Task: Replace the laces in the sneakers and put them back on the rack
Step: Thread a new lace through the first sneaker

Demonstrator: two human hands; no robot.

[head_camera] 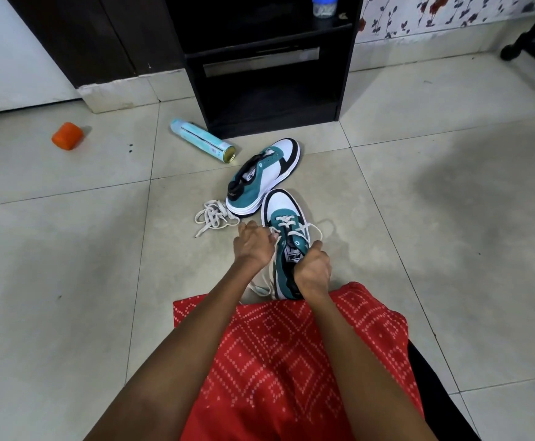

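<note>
A clear jar point(324, 6) with a blue lid sits on the black rack point(272, 122); its inside is unclear. The near sneaker point(283, 202) on the floor says PUMA. The left hand point(255, 246) pinches its white lace point(286, 222); the right hand point(312, 268) grips the sneaker.

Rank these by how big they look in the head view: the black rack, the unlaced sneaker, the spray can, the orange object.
1. black rack, by far the largest, though its top is cut off by the frame
2. unlaced sneaker
3. spray can, nearly as long as the sneaker but much slimmer
4. orange object, smallest
</note>
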